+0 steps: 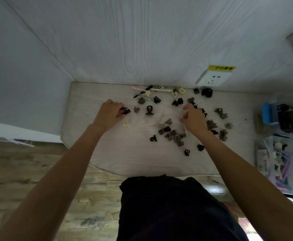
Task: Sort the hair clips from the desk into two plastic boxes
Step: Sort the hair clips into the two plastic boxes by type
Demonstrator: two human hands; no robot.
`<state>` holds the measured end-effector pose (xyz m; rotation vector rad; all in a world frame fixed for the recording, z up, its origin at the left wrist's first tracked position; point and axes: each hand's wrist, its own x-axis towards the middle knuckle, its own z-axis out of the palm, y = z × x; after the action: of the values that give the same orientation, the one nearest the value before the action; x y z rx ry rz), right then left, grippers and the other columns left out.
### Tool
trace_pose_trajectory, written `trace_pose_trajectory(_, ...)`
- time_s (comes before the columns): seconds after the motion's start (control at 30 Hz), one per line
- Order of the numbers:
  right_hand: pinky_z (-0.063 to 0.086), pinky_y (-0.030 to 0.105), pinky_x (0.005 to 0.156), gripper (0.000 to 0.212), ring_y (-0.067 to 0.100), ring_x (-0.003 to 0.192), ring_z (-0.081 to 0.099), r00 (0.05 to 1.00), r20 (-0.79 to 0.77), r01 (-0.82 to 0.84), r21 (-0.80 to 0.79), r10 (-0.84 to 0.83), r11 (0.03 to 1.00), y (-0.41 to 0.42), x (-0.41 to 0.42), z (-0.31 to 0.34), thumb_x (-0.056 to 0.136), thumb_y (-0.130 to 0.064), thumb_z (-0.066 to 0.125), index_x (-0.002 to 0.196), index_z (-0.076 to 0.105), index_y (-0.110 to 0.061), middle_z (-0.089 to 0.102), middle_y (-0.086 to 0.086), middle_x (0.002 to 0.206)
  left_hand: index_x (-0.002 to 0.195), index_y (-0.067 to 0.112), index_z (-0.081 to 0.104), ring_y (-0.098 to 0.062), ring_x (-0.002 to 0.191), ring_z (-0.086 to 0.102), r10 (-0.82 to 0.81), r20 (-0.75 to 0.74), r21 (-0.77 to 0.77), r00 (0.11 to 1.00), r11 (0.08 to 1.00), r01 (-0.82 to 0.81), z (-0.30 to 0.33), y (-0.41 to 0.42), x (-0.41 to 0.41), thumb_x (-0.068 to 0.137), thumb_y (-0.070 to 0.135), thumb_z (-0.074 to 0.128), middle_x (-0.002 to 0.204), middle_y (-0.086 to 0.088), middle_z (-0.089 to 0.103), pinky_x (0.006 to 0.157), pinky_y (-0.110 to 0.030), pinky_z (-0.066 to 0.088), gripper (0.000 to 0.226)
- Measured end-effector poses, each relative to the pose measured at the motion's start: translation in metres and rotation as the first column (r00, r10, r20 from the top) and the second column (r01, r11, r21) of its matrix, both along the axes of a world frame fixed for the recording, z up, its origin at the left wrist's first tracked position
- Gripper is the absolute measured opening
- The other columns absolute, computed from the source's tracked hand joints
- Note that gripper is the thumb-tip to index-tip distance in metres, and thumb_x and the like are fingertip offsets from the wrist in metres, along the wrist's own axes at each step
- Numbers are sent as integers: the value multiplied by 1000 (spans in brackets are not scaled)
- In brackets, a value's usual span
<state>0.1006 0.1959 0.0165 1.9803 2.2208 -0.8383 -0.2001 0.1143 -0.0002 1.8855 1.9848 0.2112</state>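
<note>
Gripping dark clips [124, 111], left hand [110, 113] near desk [83, 108] edge

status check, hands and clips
Left hand grips dark clips. Right hand curled, grip unclear. Many clips on desk. Boxes right.

A pale wood-grain bench [124, 153] is carrying a scatter of small hair clips [174, 134], black, brown and cream, mostly lying around the right hand [194, 119]. A cream clip [126, 123] is sitting just beside the left hand [110, 113]. Beyond both hands, pens [143, 92] are lying along the wall.
</note>
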Motion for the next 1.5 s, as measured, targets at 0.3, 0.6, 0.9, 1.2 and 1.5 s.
trace_pose_trajectory(0.3,43,41,92,14,34,104,54,785,-56,-587,247,616,771,4,-30,6,86,-12,59,94,70,-7,62,16,108,107,-1,60,-38,92,53,-31,-88,185,996,982,47,20,18,20,89,15,56,99,-22,62,82,-44,42,24)
trace_pose_trajectory(0.6,53,40,85,13,30,97,59,696,-27,-701,190,717,687,4,-30,-5,80,-8,65,91,70,-10,67,8,109,117,7,56,-31,111,50,-98,-94,8,991,995,99,20,78,65,91,24,53,116,-13,61,91,-38,39,31)
trace_pose_trajectory(0.9,45,41,89,16,27,66,60,907,6,-395,365,422,843,18,-18,9,97,-19,44,100,56,-9,66,10,74,122,9,56,-28,114,50,-26,-70,-24,997,999,24,10,68,78,88,19,57,122,-12,59,91,-36,41,35)
trace_pose_trajectory(1.2,47,39,68,32,37,90,62,923,141,-380,196,357,904,63,-68,4,96,-20,42,122,46,-1,60,20,112,123,-1,45,-32,112,44,-21,-182,-19,983,1000,17,0,43,72,94,12,44,122,-19,51,91,-36,37,32)
trace_pose_trajectory(1.5,40,33,62,36,33,89,61,861,262,-482,150,436,863,51,-54,2,92,-32,51,118,52,-7,57,13,115,123,2,45,-33,89,56,203,80,119,976,970,-212,28,76,44,97,25,44,101,-22,58,67,-35,39,36)
